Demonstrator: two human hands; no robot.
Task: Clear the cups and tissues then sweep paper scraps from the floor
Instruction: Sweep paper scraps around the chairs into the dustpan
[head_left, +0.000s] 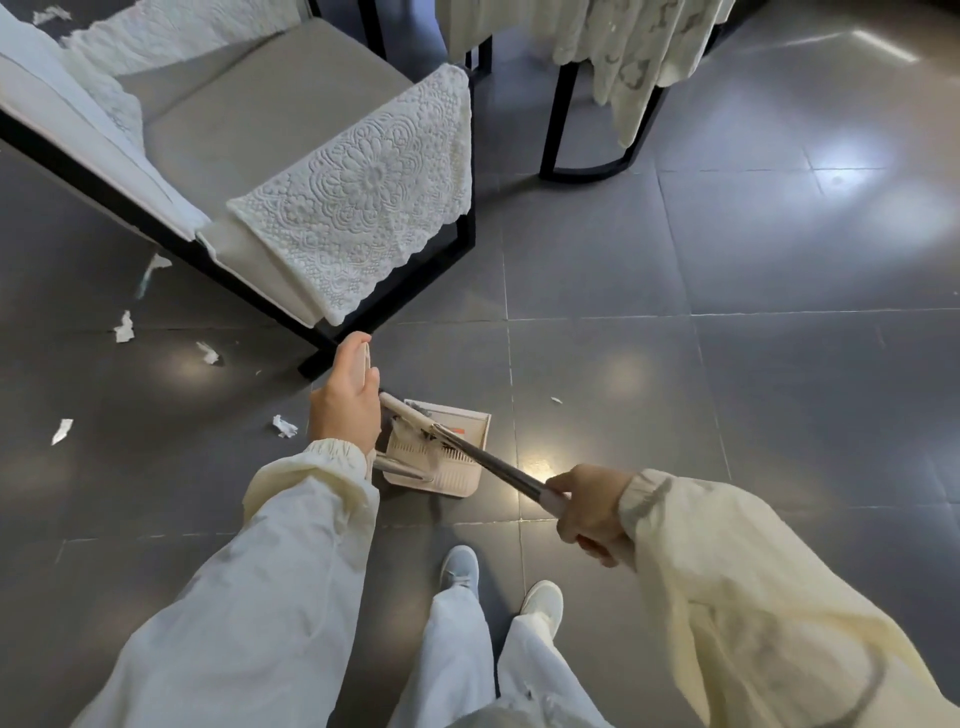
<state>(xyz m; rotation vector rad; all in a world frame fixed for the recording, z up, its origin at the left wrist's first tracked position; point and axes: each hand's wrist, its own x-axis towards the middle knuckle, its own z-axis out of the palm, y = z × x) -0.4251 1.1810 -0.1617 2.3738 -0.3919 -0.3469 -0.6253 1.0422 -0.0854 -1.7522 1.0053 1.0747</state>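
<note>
A cream dustpan (457, 475) stands on the dark tiled floor just ahead of my feet. My left hand (345, 402) grips the cream top of the dustpan's upright handle. My right hand (592, 512) grips the broom handle (493, 462), a dark pole with a cream end, and the broom head (408, 415) lies over the dustpan's mouth. White paper scraps lie on the floor to the left: one (284, 426) beside my left hand, others (123, 327) (208, 353) (61, 431) farther left. A tiny scrap (556, 400) lies right of the dustpan.
A grey sofa (218, 119) with a black frame and a lace cover (363, 192) fills the upper left, its corner leg close to my left hand. A table with black legs (558, 119) and a hanging lace cloth (623, 52) stands at the top.
</note>
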